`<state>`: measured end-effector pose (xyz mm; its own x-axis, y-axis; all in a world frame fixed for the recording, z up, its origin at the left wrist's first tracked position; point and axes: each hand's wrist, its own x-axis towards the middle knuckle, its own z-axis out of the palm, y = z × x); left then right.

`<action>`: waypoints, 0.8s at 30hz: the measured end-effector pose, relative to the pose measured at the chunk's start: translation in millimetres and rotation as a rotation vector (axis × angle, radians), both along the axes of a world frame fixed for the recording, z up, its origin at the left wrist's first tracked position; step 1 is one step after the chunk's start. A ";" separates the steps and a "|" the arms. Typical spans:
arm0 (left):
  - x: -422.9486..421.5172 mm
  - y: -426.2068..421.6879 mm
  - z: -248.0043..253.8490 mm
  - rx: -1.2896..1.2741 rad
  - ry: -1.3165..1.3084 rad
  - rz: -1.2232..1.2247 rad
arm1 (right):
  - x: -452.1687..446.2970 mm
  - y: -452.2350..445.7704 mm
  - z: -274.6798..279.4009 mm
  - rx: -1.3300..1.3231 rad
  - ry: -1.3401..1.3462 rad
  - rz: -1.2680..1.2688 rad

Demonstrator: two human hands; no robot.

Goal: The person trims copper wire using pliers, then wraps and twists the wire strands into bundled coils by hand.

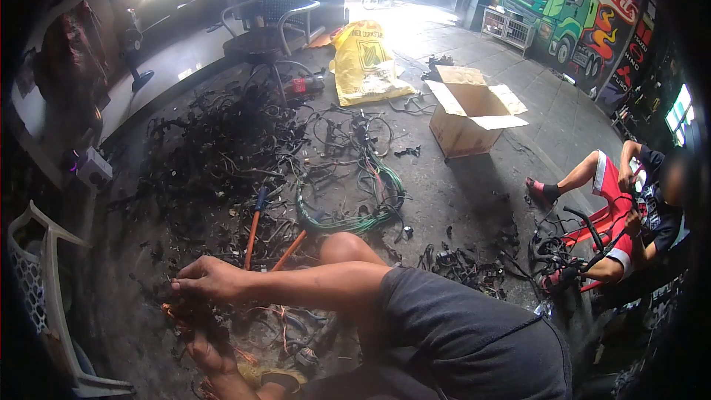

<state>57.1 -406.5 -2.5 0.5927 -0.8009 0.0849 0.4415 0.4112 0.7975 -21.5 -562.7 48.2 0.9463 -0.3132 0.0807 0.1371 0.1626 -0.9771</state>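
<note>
My right hand (211,280) reaches across from the right with its fingers pinched on a dark bundle of wires. Below it, my left hand (209,355) is closed around the lower part of the same bundle; its fingers are partly in shadow. Bright orange or copper-coloured strands of the wires (175,316) stick out on the left side. Beyond my forearm lies a tool with long orange handles (253,233), one with a blue end. Loose wires and a dark connector (306,358) lie on the floor beside my hands.
A coil of green wire (348,224) and a large heap of dark harness scraps (215,141) cover the floor ahead. Behind stand a yellow sack (368,67), an open cardboard box (463,132) and a chair (278,18). A co-worker in red shorts (611,200) handles cables at right.
</note>
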 end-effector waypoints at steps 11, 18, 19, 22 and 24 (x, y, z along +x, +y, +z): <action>-5.7 4.2 6.0 0.199 0.228 0.031 | 11.0 9.7 -14.4 0.164 -0.059 -0.081; 20.5 19.2 -20.6 0.107 0.406 -0.110 | 8.3 5.5 -9.2 0.266 -0.062 0.049; 18.7 18.7 -17.9 0.108 0.407 -0.109 | 7.5 5.4 -7.3 0.254 -0.073 0.058; 6.0 15.6 -3.4 0.046 0.366 -0.126 | 4.5 5.0 -1.8 0.231 -0.112 0.086; -10.9 12.0 16.3 0.129 0.292 -0.048 | 4.6 5.2 -2.6 0.226 -0.141 0.101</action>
